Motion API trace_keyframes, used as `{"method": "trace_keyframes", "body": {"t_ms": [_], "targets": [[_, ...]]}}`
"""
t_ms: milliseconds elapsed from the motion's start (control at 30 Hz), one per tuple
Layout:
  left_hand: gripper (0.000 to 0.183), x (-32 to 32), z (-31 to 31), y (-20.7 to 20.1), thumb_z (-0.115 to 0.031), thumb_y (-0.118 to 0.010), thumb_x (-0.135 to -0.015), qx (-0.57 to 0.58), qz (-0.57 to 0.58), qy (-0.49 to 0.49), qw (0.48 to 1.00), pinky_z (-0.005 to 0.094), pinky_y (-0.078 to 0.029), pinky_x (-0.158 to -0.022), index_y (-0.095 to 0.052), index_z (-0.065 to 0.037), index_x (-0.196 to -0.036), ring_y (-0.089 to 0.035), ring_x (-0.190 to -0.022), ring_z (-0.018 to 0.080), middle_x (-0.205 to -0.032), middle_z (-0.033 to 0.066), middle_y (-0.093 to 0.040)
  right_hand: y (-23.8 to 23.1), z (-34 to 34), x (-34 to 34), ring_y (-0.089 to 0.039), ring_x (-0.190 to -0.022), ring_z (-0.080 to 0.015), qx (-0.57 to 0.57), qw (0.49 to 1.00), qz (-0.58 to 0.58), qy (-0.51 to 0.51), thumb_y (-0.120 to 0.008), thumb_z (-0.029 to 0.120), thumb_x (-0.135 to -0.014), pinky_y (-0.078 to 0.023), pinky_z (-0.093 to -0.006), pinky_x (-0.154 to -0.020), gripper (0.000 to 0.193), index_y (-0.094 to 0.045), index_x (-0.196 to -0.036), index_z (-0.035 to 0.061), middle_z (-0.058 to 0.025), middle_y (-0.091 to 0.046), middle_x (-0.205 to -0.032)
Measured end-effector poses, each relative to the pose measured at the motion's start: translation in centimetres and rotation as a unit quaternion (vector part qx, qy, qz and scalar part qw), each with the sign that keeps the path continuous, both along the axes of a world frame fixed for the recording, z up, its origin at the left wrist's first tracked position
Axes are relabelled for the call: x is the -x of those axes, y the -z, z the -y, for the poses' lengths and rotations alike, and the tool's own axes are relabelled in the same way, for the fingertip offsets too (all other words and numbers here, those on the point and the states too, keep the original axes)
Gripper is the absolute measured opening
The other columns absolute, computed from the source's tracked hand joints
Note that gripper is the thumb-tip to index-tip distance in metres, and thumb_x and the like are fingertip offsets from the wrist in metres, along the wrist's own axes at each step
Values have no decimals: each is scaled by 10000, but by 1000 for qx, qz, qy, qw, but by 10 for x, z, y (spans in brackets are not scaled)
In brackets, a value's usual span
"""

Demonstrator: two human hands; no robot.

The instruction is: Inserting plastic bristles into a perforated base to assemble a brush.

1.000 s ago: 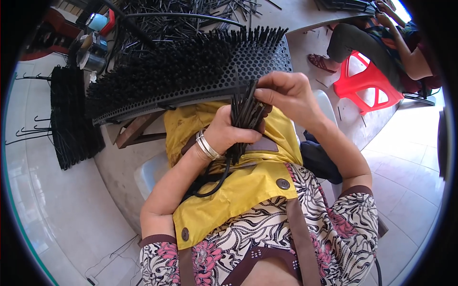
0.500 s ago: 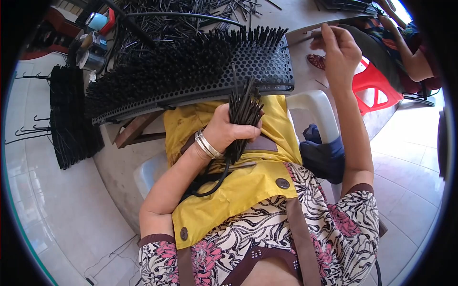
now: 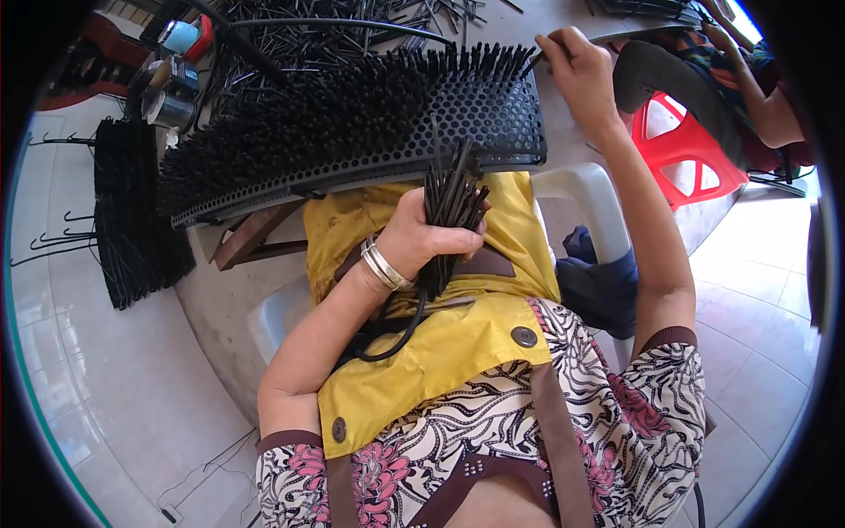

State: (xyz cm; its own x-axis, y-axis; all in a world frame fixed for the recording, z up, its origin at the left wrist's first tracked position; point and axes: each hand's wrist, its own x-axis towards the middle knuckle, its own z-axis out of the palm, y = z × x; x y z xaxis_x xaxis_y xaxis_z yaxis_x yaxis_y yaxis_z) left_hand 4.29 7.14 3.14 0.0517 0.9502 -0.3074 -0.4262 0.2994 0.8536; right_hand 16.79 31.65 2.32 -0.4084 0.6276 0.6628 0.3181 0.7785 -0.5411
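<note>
My left hand [image 3: 431, 239] is wrapped round an upright bundle of thin black sticks [image 3: 454, 198], held over my yellow apron [image 3: 378, 387]. Ahead lies a curved black perforated panel [image 3: 488, 123], its holes crowded with standing black sticks [image 3: 308, 114] on the left and along the far edge. Holes at its near right are bare. My right hand [image 3: 579, 77] is closed in a pinch at the panel's far right corner, on one thin black stick [image 3: 533, 63] mostly hidden by the fingers.
Loose black sticks [image 3: 352, 40] are heaped beyond the panel. A dark bristly piece with hooked wires [image 3: 132, 216] is at the left. A pale chair arm [image 3: 594, 198] stands by my right forearm. At the right, another person's arm [image 3: 757, 106] appears by a red stool [image 3: 682, 154].
My right hand has moved left to the panel's far right corner, bringing the thin black stick in among the standing ones. My left hand stays nearly still with its bundle.
</note>
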Motion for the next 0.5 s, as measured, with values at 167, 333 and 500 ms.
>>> {"method": "trace_keyframes", "body": {"t_ms": [167, 333, 500], "targets": [[339, 1, 1, -1, -8, -660, -645, -1, 4, 0, 1000, 263, -431, -548, -528, 40, -952, -544, -578, 160, -708, 91, -567, -10, -7, 1, -478, -463, -183, -38, 995, 94, -17, -610, 173, -815, -402, -302, -487, 192, -559, -807, -11, -150, -507, -563], [339, 2, 2, -1, -11, -660, -648, 6, -1, 10, 1000, 264, -431, -551, -528, 41, -956, -550, -576, 163, -700, 91, -566, -16, 0, 3, -479, -483, -263, -50, 991, 117, -28, -612, 168, -810, -411, -312, -506, 190, -557, -791, -13, -168, -524, -583], [340, 2, 1, -1, -14, -656, -649, -1, -10, 22, 1000, 259, -424, -544, -530, 41, -959, -543, -561, 154, -681, 90, -564, -15, -4, 4, -485, -495, -271, -43, 992, 120, 18, -618, 172, -802, -411, -318, -513, 200, -557, -784, -18, -177, -521, -589]]}}
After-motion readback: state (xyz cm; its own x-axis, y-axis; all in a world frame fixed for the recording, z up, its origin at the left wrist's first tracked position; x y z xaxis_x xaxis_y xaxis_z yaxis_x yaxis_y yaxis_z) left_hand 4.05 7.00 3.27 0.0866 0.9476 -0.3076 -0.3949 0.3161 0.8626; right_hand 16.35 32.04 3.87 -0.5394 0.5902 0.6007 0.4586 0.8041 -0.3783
